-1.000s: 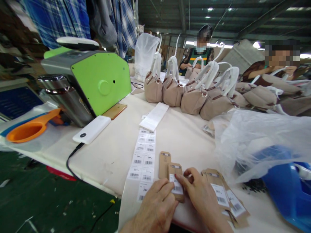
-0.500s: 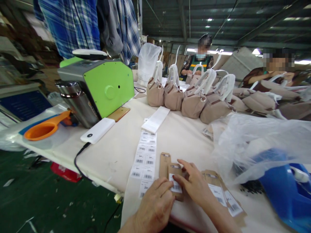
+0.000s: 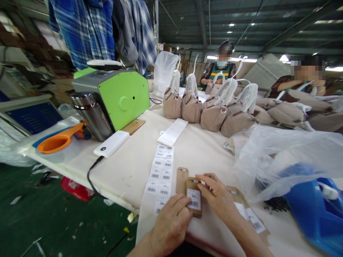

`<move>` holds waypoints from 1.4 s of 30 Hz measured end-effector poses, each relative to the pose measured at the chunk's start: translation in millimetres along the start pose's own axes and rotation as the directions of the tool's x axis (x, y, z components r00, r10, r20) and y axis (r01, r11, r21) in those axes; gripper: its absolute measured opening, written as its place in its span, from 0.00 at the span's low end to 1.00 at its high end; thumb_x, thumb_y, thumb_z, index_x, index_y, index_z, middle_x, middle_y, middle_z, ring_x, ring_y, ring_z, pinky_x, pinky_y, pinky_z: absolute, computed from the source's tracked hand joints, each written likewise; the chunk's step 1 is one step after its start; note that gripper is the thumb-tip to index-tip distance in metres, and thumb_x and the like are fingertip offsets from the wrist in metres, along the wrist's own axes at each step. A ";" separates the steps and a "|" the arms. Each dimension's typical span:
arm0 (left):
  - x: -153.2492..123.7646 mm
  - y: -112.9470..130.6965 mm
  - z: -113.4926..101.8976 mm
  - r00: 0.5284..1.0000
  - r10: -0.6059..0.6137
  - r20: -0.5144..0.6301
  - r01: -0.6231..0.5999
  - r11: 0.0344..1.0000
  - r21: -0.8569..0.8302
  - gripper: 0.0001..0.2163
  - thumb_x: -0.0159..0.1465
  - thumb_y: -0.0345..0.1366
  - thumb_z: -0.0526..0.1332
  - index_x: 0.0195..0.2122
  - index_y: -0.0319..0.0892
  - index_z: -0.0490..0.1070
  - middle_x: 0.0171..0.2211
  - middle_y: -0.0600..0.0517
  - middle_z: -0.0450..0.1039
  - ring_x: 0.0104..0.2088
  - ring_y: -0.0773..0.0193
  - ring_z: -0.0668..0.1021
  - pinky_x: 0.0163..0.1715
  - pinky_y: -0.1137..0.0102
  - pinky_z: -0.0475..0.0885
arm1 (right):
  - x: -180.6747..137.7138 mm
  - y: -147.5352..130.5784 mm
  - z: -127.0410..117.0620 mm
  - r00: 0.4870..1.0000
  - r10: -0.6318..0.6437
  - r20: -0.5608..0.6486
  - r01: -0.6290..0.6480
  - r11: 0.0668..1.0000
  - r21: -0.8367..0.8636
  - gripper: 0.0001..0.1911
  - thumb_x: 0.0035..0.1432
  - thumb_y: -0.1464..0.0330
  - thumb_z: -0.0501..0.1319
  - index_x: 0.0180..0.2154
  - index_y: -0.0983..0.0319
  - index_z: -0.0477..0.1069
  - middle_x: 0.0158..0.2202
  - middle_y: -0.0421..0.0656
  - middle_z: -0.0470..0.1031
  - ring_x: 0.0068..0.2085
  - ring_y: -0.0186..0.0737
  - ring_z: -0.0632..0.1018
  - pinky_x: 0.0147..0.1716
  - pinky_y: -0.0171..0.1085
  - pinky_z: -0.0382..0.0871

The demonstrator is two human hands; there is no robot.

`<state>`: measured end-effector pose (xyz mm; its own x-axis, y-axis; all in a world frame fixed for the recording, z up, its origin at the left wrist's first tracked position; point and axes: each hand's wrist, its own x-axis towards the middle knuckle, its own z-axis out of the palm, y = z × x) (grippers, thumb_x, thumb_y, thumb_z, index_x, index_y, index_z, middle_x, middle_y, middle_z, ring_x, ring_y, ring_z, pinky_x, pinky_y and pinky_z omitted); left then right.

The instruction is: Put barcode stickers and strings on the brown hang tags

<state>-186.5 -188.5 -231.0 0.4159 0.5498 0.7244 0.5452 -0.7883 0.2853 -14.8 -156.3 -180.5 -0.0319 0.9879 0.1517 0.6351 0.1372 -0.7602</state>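
A brown cardboard hang tag (image 3: pixel 189 183) with a white price label (image 3: pixel 194 197) on it lies on top of a small stack at the table's front. My left hand (image 3: pixel 171 223) is closed, its fingertips pressing the tag's lower left side. At its upper right, my right hand (image 3: pixel 217 196) pinches the top end between thumb and index finger. Another brown tag (image 3: pixel 182 175) lies partly under the stack. Left of that runs a sheet of barcode stickers (image 3: pixel 160 175). Labelled tags (image 3: pixel 255 219) lie beneath and beside my right forearm, partly hidden by it.
Beige handbags (image 3: pixel 213 116) stand along the back, with two people behind them. A green and grey machine (image 3: pixel 124 101), a steel flask (image 3: pixel 92 116), a white power bank (image 3: pixel 111 144) and an orange scoop (image 3: pixel 55 143) occupy the left. Clear plastic (image 3: pixel 276 157) and a blue object (image 3: pixel 313 210) are at right.
My right fingers have shifted from the label to the tag's top end, so more of the label shows. My left hand has barely moved. The view has turned slightly left.
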 end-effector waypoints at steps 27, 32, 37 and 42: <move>-2.5 -3.5 -3.1 0.997 0.073 0.037 -0.076 0.995 0.060 0.10 0.64 0.27 0.53 0.45 0.35 0.69 0.40 0.44 0.74 0.45 0.59 0.73 0.47 0.67 0.74 | -12.9 19.0 -65.7 0.911 0.409 -0.052 -0.375 0.875 0.307 0.16 0.41 0.57 0.59 0.27 0.63 0.74 0.14 0.35 0.65 0.17 0.31 0.64 0.18 0.32 0.57; -1.5 -2.8 -1.5 0.997 0.058 0.055 -0.061 0.997 0.057 0.10 0.64 0.26 0.53 0.43 0.35 0.70 0.40 0.44 0.74 0.45 0.58 0.74 0.45 0.66 0.74 | -27.6 37.6 -93.7 0.898 0.372 -0.236 -0.369 0.928 0.059 0.18 0.41 0.57 0.60 0.31 0.62 0.77 0.35 0.48 0.77 0.36 0.48 0.76 0.38 0.46 0.67; 10.5 7.5 -12.6 0.995 0.080 0.067 -0.084 0.995 0.058 0.10 0.63 0.27 0.52 0.42 0.34 0.69 0.38 0.43 0.75 0.42 0.59 0.75 0.44 0.65 0.75 | -45.7 46.0 -57.2 0.955 -0.101 -0.279 0.017 0.957 -0.289 0.14 0.55 0.59 0.56 0.39 0.59 0.74 0.39 0.46 0.76 0.37 0.43 0.78 0.37 0.40 0.72; -13.4 6.1 -39.9 0.992 -0.031 -0.119 0.054 0.980 0.192 0.08 0.59 0.26 0.57 0.40 0.37 0.70 0.36 0.45 0.74 0.41 0.60 0.75 0.42 0.68 0.74 | -59.7 26.3 9.5 0.904 -0.415 -0.099 0.398 0.904 -0.159 0.08 0.61 0.69 0.56 0.43 0.60 0.69 0.35 0.43 0.76 0.35 0.34 0.79 0.35 0.27 0.73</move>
<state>-217.7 -211.7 -213.9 0.3089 0.5374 0.7847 0.6965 -0.6896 0.1981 -3.6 -210.9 -215.5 -0.2158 0.8291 0.5157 0.6838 0.5053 -0.5263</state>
